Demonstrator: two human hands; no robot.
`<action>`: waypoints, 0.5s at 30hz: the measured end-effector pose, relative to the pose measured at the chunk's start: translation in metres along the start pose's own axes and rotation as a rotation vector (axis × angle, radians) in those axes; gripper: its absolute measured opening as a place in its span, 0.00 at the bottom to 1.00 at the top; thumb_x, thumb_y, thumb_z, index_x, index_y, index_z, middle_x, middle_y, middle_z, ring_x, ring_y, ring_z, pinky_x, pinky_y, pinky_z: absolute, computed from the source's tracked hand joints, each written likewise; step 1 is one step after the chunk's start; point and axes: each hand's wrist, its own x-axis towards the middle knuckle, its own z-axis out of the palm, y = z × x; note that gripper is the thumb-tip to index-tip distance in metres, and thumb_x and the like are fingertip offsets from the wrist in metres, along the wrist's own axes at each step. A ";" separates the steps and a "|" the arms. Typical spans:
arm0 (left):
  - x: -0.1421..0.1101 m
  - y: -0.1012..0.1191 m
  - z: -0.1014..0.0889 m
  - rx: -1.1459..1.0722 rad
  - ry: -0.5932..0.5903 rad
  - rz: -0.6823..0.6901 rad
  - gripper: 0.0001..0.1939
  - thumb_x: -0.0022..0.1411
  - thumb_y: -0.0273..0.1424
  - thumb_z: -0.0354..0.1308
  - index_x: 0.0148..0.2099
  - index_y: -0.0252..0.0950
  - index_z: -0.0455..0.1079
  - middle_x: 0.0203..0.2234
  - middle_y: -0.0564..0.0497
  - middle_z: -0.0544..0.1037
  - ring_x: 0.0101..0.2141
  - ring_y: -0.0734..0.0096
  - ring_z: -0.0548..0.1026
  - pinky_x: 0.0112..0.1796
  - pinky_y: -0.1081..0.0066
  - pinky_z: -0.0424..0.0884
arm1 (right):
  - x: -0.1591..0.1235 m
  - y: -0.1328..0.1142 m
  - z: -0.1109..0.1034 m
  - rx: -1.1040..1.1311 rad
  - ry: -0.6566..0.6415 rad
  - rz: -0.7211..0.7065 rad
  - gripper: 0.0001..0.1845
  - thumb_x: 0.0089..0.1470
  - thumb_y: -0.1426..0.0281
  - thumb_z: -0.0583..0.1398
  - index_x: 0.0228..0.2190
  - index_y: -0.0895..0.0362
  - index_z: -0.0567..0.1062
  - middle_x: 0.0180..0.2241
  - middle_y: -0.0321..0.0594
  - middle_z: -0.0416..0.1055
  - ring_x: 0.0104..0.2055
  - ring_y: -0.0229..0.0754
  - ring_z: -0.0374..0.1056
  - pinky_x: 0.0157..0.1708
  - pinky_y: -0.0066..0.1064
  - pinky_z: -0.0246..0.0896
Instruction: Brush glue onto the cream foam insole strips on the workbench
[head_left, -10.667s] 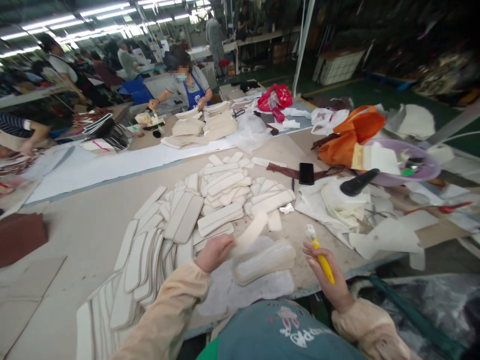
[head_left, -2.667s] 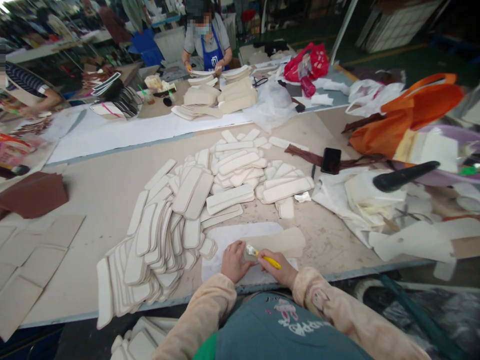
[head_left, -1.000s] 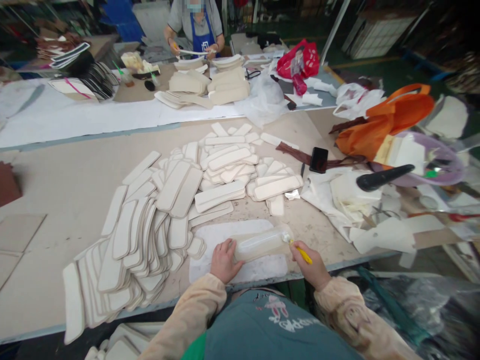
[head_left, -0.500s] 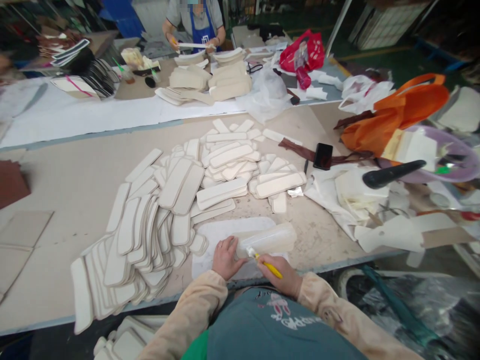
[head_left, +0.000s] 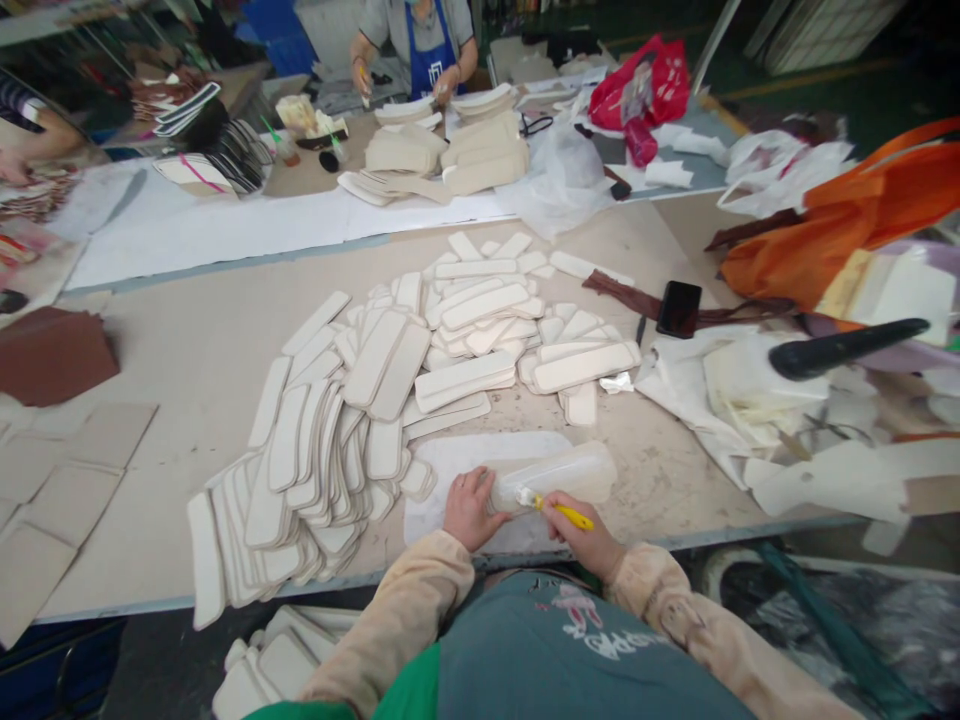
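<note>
A long, pale, glossy piece (head_left: 577, 470) lies on a white sheet (head_left: 435, 455) near the table's front edge. My left hand (head_left: 472, 510) rests on its left end, fingers laid down and thumb spread. In my right hand (head_left: 585, 535) is a small brush (head_left: 574, 515) with a yellow handle. The brush's white-coated bristles touch the piece just right of my left thumb. Beyond and to the left spreads a large pile of cream strips (head_left: 382, 360) with rounded ends, many of them overlapping.
A phone (head_left: 679, 308) and brown strap (head_left: 615, 290) lie to the right. A white container (head_left: 765, 385) with a black handle stands nearer, beside an orange bag (head_left: 862, 230). Brown sheets (head_left: 56, 355) lie left. Across the table, a co-worker (head_left: 420, 50) handles similar strips.
The view has swung left, so everything sits further right. My brush has tilted flatter, still on the piece. The co-worker's hands have moved apart from the strip held between them.
</note>
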 end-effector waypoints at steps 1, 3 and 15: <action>0.000 -0.001 0.001 0.000 0.000 0.002 0.39 0.44 0.47 0.65 0.56 0.38 0.60 0.52 0.41 0.64 0.50 0.52 0.63 0.49 0.53 0.61 | -0.002 0.000 -0.005 -0.011 0.034 0.004 0.15 0.57 0.58 0.51 0.27 0.55 0.67 0.18 0.30 0.63 0.21 0.34 0.60 0.24 0.26 0.57; -0.001 -0.001 0.002 0.000 0.000 0.008 0.39 0.43 0.47 0.65 0.56 0.37 0.61 0.52 0.41 0.64 0.50 0.53 0.63 0.49 0.53 0.61 | -0.006 -0.002 -0.009 -0.010 0.057 0.013 0.15 0.57 0.58 0.51 0.27 0.55 0.67 0.18 0.30 0.63 0.20 0.34 0.60 0.23 0.26 0.57; 0.000 0.002 0.000 0.007 0.003 -0.006 0.36 0.46 0.45 0.63 0.56 0.39 0.61 0.52 0.42 0.64 0.49 0.52 0.63 0.49 0.52 0.62 | 0.005 -0.011 -0.005 -0.052 -0.045 -0.043 0.15 0.56 0.58 0.52 0.27 0.55 0.68 0.18 0.30 0.64 0.22 0.34 0.61 0.25 0.26 0.58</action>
